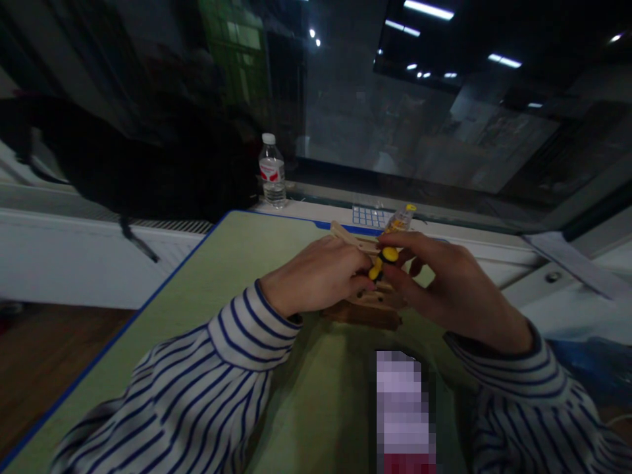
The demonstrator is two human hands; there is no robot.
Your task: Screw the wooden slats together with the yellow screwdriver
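A small wooden model point(365, 308) made of flat sticks sits on the green mat point(237, 263) in front of me. My left hand point(316, 276) is curled over its left side and grips the sticks. My right hand point(444, 286) pinches a small yellow round part point(390, 254) against the top of the model, with a second yellow piece point(375, 271) just below it. Both wrists wear blue-and-white striped sleeves. The part of the model under my fingers is hidden.
A plastic water bottle point(272, 171) stands on the white ledge at the back. A glue tube with a yellow cap point(401, 219) and a blue-grid card point(368, 216) lie behind the model. A dark glass wall rises beyond. A blurred object point(405, 411) lies near me.
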